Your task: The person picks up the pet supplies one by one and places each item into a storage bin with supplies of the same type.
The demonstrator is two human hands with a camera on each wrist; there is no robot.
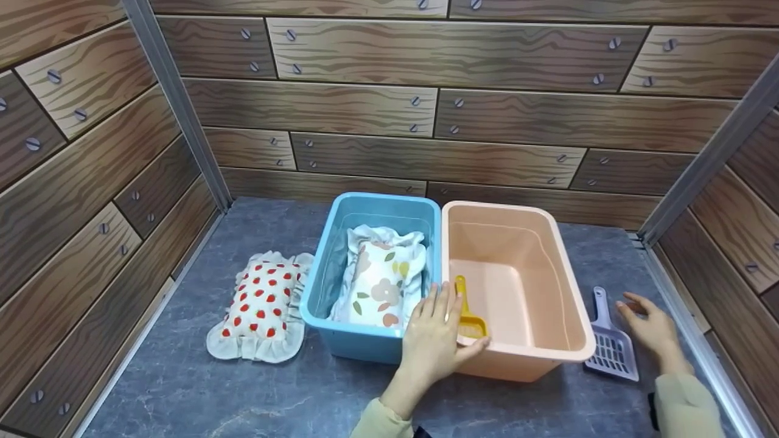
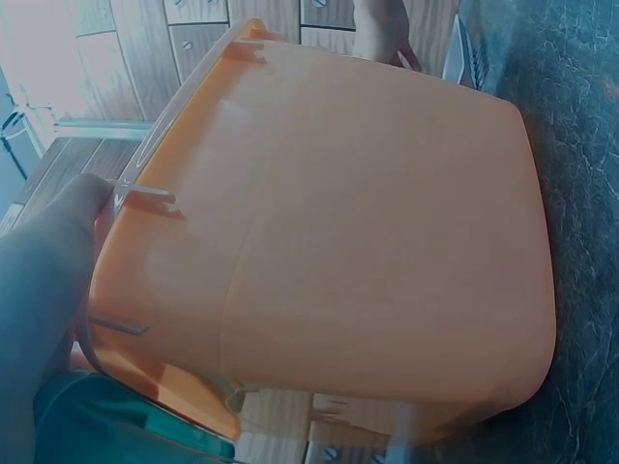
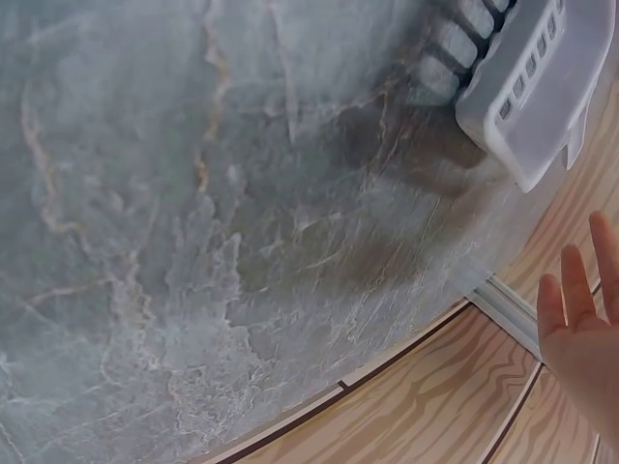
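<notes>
My left hand (image 1: 431,337) lies with straight fingers over the adjoining near rims of a blue bin (image 1: 359,345) and a peach bin (image 1: 511,367), its thumb along the peach rim. Inside the peach bin, close to those fingers, a yellow slotted scoop (image 1: 471,323) leans at the near left corner. The peach bin's outer wall (image 2: 387,232) fills the left wrist view. To the right of that bin, a grey-lilac litter scoop (image 1: 608,331) lies flat, handle pointing away. Just right of it is my right hand (image 1: 651,331), fingers loosely bent and holding nothing.
A small flower-print cushion (image 1: 377,292) with a white ruffle sits in the blue bin. Left of that bin, a strawberry-print cushion (image 1: 261,304) lies on the grey marbled surface (image 1: 182,377). Wood-patterned walls (image 1: 456,109) with metal corner strips enclose the back and sides.
</notes>
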